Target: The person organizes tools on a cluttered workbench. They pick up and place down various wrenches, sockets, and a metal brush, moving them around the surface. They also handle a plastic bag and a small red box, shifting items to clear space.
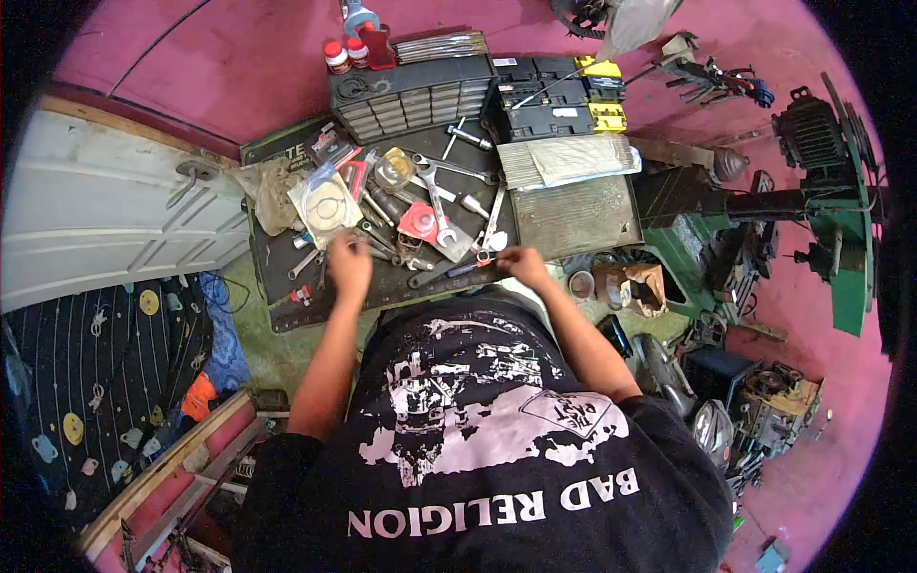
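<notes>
Over the left part of the cluttered workbench, my left hand [350, 260] has its fingers bent down among the tools, just below a clear plastic packet [326, 203] with a ring-shaped part inside. Motion smears those fingers, and what they touch is hidden. At the front right, the fingers of my right hand [522, 265] are pinched together at the end of a slim tool with a blue-purple grip [462, 270]; what they hold is too small to name. Between the hands lie a large open-end wrench [438, 205], a red-and-clear package [418, 222] and several sockets and wrenches.
A drawer organizer [417, 107] stands at the back, beside black and yellow tool cases [549, 95]. A ribbed metal plate [579, 218] lies right of the tools. A green drill press [845, 224] stands far right, a white door [115, 210] at left.
</notes>
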`<action>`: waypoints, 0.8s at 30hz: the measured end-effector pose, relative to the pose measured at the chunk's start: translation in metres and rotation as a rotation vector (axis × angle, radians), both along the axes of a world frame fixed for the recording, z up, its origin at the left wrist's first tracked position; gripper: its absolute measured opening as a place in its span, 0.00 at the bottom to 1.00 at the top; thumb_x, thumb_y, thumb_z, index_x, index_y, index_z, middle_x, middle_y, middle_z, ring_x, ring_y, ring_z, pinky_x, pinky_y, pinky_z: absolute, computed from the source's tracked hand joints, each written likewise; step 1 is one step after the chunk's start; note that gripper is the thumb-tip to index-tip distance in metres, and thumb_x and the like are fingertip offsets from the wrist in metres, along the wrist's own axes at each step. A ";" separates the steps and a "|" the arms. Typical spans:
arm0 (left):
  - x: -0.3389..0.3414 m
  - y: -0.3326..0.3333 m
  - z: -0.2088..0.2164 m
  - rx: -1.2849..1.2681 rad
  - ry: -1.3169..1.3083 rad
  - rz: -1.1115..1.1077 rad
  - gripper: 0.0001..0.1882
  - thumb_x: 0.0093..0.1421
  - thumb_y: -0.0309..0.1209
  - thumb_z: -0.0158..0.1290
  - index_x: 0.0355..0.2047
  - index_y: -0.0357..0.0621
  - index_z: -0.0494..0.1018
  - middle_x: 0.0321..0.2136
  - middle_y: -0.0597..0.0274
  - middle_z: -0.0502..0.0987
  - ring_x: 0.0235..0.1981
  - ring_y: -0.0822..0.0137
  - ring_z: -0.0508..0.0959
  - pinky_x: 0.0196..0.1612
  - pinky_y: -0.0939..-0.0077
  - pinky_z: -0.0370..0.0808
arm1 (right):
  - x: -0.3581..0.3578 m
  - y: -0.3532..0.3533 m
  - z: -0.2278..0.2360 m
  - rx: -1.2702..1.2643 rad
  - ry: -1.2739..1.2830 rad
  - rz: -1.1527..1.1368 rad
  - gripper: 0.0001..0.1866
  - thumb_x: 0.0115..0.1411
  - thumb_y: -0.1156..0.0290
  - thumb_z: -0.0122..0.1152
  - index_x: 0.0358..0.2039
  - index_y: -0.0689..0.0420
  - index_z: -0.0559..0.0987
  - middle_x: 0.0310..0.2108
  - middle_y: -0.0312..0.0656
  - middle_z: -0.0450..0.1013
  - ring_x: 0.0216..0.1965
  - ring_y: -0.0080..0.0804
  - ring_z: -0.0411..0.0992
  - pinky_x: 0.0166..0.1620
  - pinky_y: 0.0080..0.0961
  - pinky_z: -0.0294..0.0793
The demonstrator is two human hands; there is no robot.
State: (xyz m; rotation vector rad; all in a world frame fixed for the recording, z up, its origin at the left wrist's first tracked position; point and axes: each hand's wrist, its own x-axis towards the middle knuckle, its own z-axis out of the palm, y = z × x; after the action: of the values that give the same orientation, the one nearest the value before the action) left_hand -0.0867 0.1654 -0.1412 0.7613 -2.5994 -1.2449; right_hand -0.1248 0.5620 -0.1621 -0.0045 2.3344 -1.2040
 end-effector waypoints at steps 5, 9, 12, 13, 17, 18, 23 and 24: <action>-0.017 0.118 0.029 0.191 0.042 -0.717 0.19 0.61 0.32 0.60 0.51 0.39 0.77 0.42 0.48 0.82 0.37 0.53 0.82 0.42 0.62 0.78 | 0.005 -0.040 -0.013 0.143 -0.169 -0.047 0.20 0.58 0.53 0.72 0.33 0.60 0.87 0.27 0.38 0.82 0.28 0.24 0.75 0.37 0.29 0.75; -0.023 0.164 0.051 -0.258 0.051 -1.000 0.29 0.56 0.25 0.57 0.60 0.48 0.72 0.58 0.61 0.75 0.49 0.56 0.75 0.56 0.59 0.67 | -0.008 -0.040 0.008 0.065 -0.262 0.003 0.17 0.60 0.57 0.69 0.32 0.61 0.86 0.28 0.37 0.80 0.29 0.24 0.73 0.37 0.28 0.72; -0.027 0.172 0.060 -0.364 0.126 -1.069 0.32 0.53 0.24 0.56 0.61 0.52 0.71 0.59 0.69 0.74 0.49 0.60 0.73 0.57 0.58 0.64 | -0.016 -0.036 0.038 -0.276 -0.423 -0.016 0.12 0.61 0.62 0.67 0.33 0.60 0.84 0.29 0.36 0.78 0.31 0.25 0.72 0.39 0.27 0.71; -0.029 0.171 0.063 -0.332 0.182 -1.046 0.31 0.53 0.24 0.56 0.60 0.53 0.72 0.59 0.70 0.75 0.48 0.60 0.73 0.55 0.58 0.65 | -0.015 -0.033 0.059 -0.437 -0.525 -0.035 0.10 0.62 0.65 0.64 0.34 0.59 0.82 0.30 0.34 0.77 0.32 0.24 0.72 0.40 0.25 0.70; -0.038 0.176 0.070 -0.210 0.337 -0.933 0.20 0.53 0.26 0.58 0.48 0.54 0.81 0.47 0.72 0.82 0.44 0.63 0.75 0.52 0.61 0.65 | -0.024 -0.010 0.131 -0.589 -0.631 0.127 0.11 0.64 0.64 0.64 0.33 0.61 0.81 0.30 0.33 0.76 0.32 0.23 0.71 0.38 0.23 0.70; -0.040 0.178 0.075 -0.178 0.364 -0.913 0.18 0.52 0.26 0.58 0.45 0.54 0.82 0.44 0.72 0.83 0.43 0.63 0.75 0.52 0.61 0.65 | -0.027 -0.005 0.145 -0.618 -0.622 0.170 0.12 0.65 0.64 0.64 0.33 0.61 0.81 0.31 0.33 0.76 0.32 0.23 0.71 0.38 0.23 0.70; -0.035 0.192 0.086 0.058 0.483 -0.527 0.11 0.56 0.24 0.59 0.39 0.49 0.84 0.33 0.62 0.84 0.37 0.63 0.79 0.44 0.68 0.71 | -0.045 0.002 0.163 -0.406 -0.191 0.304 0.17 0.64 0.56 0.65 0.46 0.56 0.79 0.34 0.33 0.77 0.41 0.27 0.72 0.49 0.30 0.68; -0.034 0.194 0.091 0.233 0.443 -0.464 0.10 0.58 0.25 0.59 0.39 0.48 0.84 0.33 0.63 0.84 0.37 0.65 0.79 0.43 0.69 0.72 | -0.043 0.002 0.162 -0.172 0.067 0.344 0.19 0.62 0.56 0.66 0.48 0.54 0.79 0.36 0.34 0.78 0.43 0.30 0.72 0.51 0.35 0.67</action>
State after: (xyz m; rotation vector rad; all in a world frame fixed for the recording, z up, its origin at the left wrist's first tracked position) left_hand -0.1207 0.3599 -0.0502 -0.1126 -2.3457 -1.6320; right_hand -0.1680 0.5641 0.0000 -0.4913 2.1631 -1.2355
